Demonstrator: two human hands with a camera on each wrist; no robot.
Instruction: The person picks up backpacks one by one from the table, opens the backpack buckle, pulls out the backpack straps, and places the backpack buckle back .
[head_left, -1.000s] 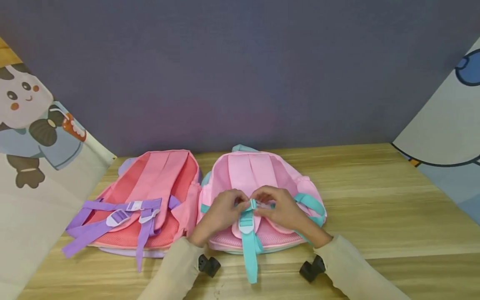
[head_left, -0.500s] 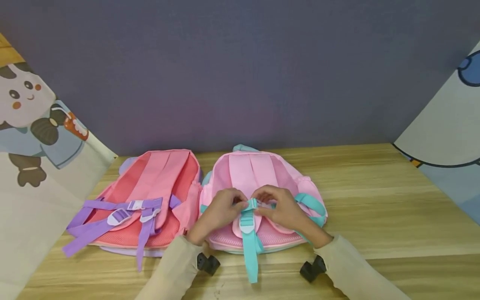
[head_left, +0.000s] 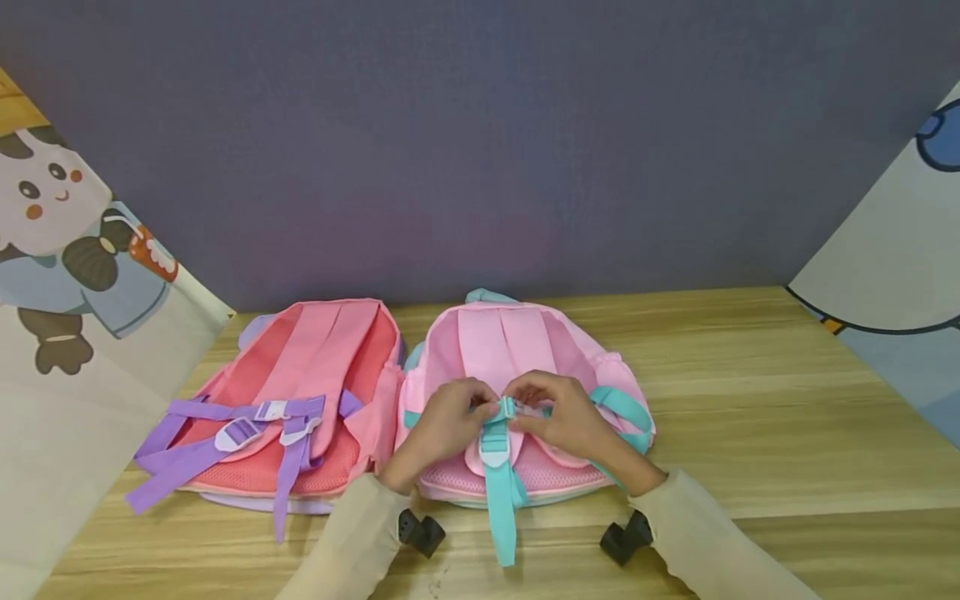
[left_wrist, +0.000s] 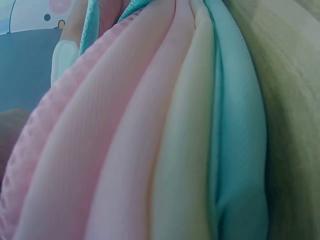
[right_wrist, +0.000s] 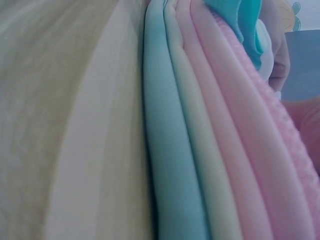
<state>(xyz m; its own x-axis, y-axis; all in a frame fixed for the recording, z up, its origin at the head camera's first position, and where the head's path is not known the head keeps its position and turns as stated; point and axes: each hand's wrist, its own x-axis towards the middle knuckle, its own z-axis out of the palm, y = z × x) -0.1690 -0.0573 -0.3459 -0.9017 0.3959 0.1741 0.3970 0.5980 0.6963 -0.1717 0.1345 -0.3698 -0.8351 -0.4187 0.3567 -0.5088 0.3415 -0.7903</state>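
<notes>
While the buckle (head_left: 507, 407) lies crosswise over the pink backpack (head_left: 491, 343), between the hands, the left hand (head_left: 450, 419) pinches its left end, the right hand (head_left: 561, 414) its right, fingers nearly closed.

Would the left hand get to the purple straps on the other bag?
Probably yes: the purple straps lie in the open atop the coral bag, just left of the left hand. But that hand is pinching a teal buckle, so it may need to let go first.
</notes>
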